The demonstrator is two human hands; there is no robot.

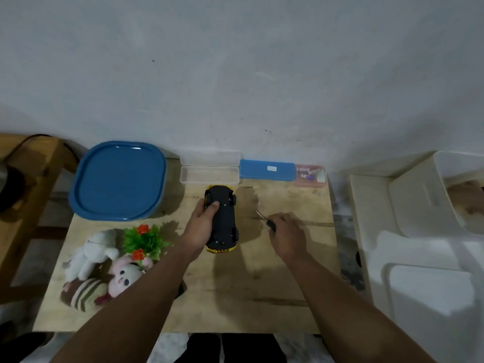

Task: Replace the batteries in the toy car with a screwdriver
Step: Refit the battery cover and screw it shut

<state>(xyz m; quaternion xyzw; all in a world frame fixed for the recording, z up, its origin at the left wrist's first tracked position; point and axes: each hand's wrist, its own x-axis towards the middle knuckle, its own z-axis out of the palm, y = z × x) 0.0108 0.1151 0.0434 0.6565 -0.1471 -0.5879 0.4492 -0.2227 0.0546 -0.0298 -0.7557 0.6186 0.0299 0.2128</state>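
The toy car (222, 218) lies upside down near the middle of the wooden counter (235, 297), its black underside facing up and a yellow body edge showing at both ends. The left hand (201, 226) has its grip closed on the car's left side, with the thumb pressed on the underside near the far wheels. Just right of the car, the right hand (288, 234) has its grip closed around the dark handle of the screwdriver (265, 220), whose thin metal shaft points up and left toward the car without touching it; whether the tip rests on the counter cannot be told. Beyond the car, against the wall, an open clear plastic box (209, 170) sits closest to the car's far end, with a blue case (267, 170) to the right of that box and a small pinkish case (310, 174) further right still. To the far left of the car stands a large container with a blue lid (117, 180). Left of the car and nearer the person are a small artificial plant (144, 239) with red flowers, a white plush animal (91, 252), a pink-and-white plush rabbit (123, 277) and a striped plush (83, 293), clustered together.
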